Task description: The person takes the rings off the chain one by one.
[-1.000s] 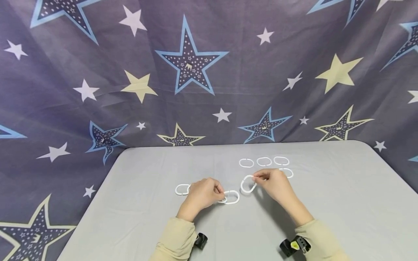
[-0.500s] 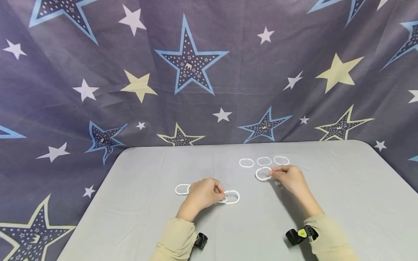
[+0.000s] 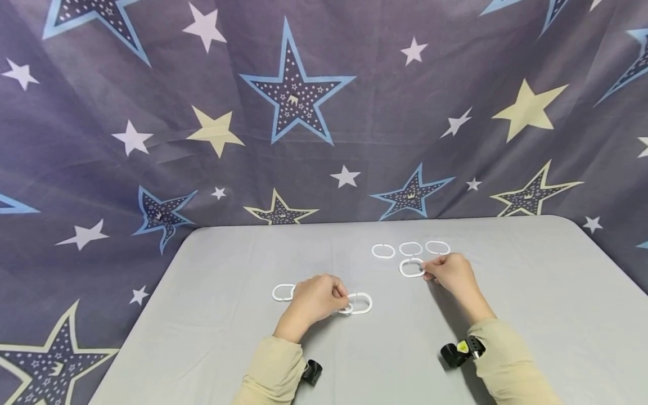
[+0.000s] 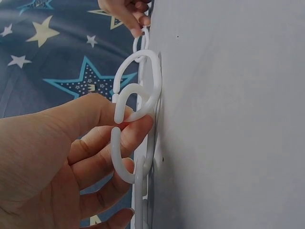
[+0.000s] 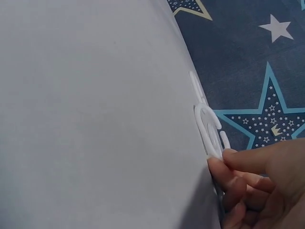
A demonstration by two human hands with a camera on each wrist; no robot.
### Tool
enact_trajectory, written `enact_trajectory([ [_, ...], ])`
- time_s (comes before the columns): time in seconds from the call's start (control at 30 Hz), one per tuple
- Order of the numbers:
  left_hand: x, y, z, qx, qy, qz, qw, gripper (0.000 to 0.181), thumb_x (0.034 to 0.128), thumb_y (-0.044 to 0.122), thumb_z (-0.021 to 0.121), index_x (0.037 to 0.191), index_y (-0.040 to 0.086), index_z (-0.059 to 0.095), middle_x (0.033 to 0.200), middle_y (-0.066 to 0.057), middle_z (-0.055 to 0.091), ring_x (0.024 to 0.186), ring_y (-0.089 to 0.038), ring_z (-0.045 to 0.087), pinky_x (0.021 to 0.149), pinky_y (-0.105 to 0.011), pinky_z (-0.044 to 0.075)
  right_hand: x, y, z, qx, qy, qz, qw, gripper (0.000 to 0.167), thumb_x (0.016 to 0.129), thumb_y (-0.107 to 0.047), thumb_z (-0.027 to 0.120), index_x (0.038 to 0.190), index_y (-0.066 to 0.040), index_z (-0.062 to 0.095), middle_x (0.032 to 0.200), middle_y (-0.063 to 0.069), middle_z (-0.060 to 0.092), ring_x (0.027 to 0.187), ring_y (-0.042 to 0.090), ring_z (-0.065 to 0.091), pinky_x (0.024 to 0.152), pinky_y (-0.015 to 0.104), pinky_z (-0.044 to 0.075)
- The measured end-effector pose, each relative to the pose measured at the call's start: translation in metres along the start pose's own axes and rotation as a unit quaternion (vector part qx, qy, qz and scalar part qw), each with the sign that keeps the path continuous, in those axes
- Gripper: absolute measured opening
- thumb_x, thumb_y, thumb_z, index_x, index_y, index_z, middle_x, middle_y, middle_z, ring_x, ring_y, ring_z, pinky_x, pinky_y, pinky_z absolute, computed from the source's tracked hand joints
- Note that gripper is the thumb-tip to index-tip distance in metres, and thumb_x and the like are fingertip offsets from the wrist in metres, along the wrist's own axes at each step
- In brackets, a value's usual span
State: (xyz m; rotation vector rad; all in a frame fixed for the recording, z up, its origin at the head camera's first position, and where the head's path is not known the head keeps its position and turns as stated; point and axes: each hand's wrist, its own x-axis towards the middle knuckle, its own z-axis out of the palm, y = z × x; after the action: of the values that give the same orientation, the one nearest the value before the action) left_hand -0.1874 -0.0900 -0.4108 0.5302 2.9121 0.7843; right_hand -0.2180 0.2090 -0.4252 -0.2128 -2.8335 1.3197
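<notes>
We pinch a chain (image 4: 116,148) of white links in our left hand (image 3: 316,298); right of the chain, our right hand (image 3: 452,274) pinches a loose link (image 5: 200,125).

pale grey table (image 3: 395,354), three white links (image 3: 400,248) near far edge, chain's end link (image 3: 274,292) further left

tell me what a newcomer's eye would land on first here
Probably the star-patterned cloth filling the background behind the grey table. Next, the white chain in the left hand, and the single white link in the right hand, in front of three other links near the table's far edge.
</notes>
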Motion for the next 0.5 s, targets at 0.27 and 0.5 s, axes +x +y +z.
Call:
enact_trajectory([
  [0.27, 0.001, -0.002, -0.001, -0.007, -0.004, -0.003, 1.0000, 0.009, 0.0786, 0.018, 0.074, 0.075, 0.027, 0.072, 0.067, 0.020, 0.063, 0.062, -0.002, 0.053, 0.066, -0.032, 0.044, 0.002, 0.002, 0.000, -0.031, 0.000, -0.005, 0.9995, 0.023, 0.089, -0.022, 0.071, 0.077, -0.003, 0.077, 0.063, 0.002, 0.070, 0.056, 0.013, 0.049, 0.055, 0.030, 0.040],
  [0.5, 0.002, -0.003, -0.002, -0.009, -0.009, -0.002, 0.9999, 0.009, 0.0798, 0.019, 0.073, 0.076, 0.027, 0.073, 0.067, 0.020, 0.063, 0.062, -0.002, 0.053, 0.065, -0.032, 0.043, -0.010, -0.003, 0.003, 0.001, 0.007, -0.017, 0.9998, 0.020, 0.089, -0.016, 0.071, 0.086, 0.002, 0.075, 0.067, 0.006, 0.071, 0.058, 0.012, 0.058, 0.054, 0.027, 0.044],
])
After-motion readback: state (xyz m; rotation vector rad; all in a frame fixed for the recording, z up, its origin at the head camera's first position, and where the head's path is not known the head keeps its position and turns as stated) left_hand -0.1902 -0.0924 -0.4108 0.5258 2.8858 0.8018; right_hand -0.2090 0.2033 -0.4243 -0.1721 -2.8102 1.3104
